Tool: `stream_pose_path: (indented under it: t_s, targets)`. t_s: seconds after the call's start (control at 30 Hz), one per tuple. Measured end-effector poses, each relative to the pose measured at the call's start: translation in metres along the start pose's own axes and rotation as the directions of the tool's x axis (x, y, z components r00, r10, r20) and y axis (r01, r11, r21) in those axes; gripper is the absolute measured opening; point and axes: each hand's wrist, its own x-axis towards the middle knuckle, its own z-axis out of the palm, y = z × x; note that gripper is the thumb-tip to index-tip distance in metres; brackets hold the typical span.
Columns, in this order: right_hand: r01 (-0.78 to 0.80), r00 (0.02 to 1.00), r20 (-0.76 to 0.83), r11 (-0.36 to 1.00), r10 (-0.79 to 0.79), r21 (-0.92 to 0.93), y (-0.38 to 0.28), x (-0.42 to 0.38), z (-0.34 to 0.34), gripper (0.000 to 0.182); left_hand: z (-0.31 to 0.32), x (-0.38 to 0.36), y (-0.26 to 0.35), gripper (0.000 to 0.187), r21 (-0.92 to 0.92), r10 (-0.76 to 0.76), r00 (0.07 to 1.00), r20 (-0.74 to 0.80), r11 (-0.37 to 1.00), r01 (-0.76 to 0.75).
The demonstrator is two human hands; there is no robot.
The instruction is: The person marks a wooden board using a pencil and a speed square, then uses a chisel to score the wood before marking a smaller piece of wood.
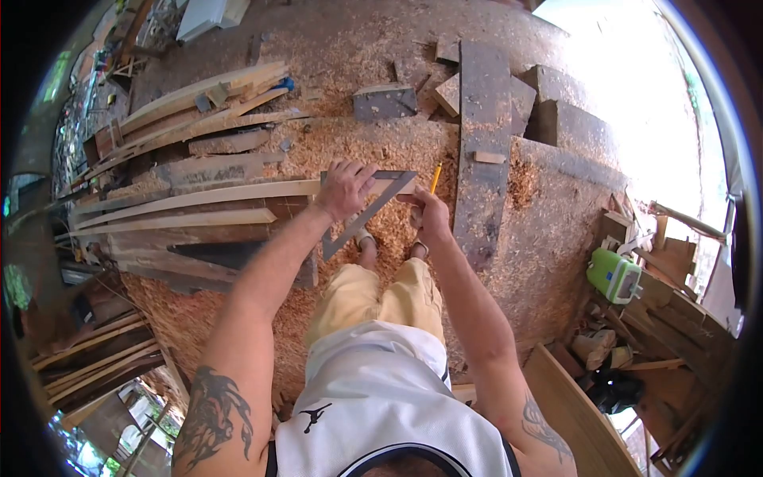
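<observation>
My left hand (347,189) is closed over the upper edge of a dark triangle square (368,215), holding it against a long pale wooden strip (238,195). The strip runs out to the left, and its right end shows near the square's corner. A yellow pencil (435,178) points upward from my right hand (430,213), whose fingers are closed around it just beside the strip's end. Fingers partly hide where the square meets the wood.
A second pale strip (183,221) lies on a low bench (135,248) at left. More boards (199,99) are stacked beyond it. A dark plank (483,103) with a small wood piece (489,157) stands ahead right. Wood shavings cover the floor. A green case (612,274) sits at right.
</observation>
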Motion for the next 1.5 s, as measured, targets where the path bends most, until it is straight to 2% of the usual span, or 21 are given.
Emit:
stream_pose_path:
  t_s: [0.07,0.17,0.27,0.37,0.47,0.57,0.67,1.03,1.13,1.23,1.33,1.5]
  targets:
    - [0.001,1.0,-0.006,1.0,-0.001,-0.012,0.0,0.004,-0.002,0.027,-0.004,-0.002,0.003,0.047,0.036,-0.027,0.998,0.06,0.999,0.025]
    - [-0.005,1.0,-0.011,0.999,0.005,-0.036,-0.002,0.0,0.0,0.027,-0.02,-0.002,0.019,0.064,0.061,0.0,0.999,0.05,0.998,-0.003]
    - [-0.033,0.999,0.005,0.999,0.033,-0.034,-0.005,0.001,-0.001,0.026,-0.021,-0.004,0.013,0.075,0.112,0.075,0.99,0.118,0.99,-0.088]
    - [-0.026,1.0,0.01,0.999,0.026,-0.026,-0.009,-0.004,0.002,0.027,-0.013,-0.008,0.002,0.078,0.118,0.081,0.982,0.169,0.988,-0.101]
    - [-0.005,1.0,-0.001,0.999,0.005,-0.032,-0.008,-0.006,0.003,0.027,-0.026,-0.002,0.005,0.076,-0.005,0.094,0.978,0.187,0.996,-0.094]
    - [0.002,1.0,0.008,1.0,-0.002,-0.021,-0.01,-0.008,0.005,0.027,-0.016,-0.001,0.001,0.072,-0.035,0.152,0.98,0.126,0.988,-0.149]
    - [0.003,1.0,0.0,1.0,-0.003,-0.021,-0.011,-0.009,0.005,0.027,-0.016,-0.001,0.003,0.064,-0.057,0.112,0.984,0.136,0.993,-0.105]
    - [0.034,0.997,-0.054,0.98,-0.046,-0.197,-0.009,-0.008,0.001,0.035,-0.018,-0.001,0.0,0.067,-0.087,0.111,0.988,0.11,0.991,-0.102]
    - [0.028,0.997,-0.071,0.985,-0.04,-0.171,-0.012,-0.009,0.002,0.037,-0.023,-0.002,-0.003,0.07,-0.104,0.115,0.987,0.115,0.989,-0.104]
    - [-0.009,1.0,-0.017,0.982,0.006,-0.191,-0.012,-0.005,-0.006,0.034,-0.023,-0.003,-0.007,0.071,-0.094,0.125,0.984,0.129,0.989,-0.114]
    - [0.052,0.997,-0.046,0.989,-0.059,-0.14,-0.01,-0.008,0.0,0.034,-0.024,-0.006,-0.01,0.071,-0.092,0.135,0.984,0.115,0.988,-0.125]
    - [0.019,0.998,-0.052,0.989,-0.027,-0.145,-0.008,-0.007,0.001,0.034,-0.029,-0.014,-0.02,0.07,-0.072,0.138,0.984,0.111,0.989,-0.131]
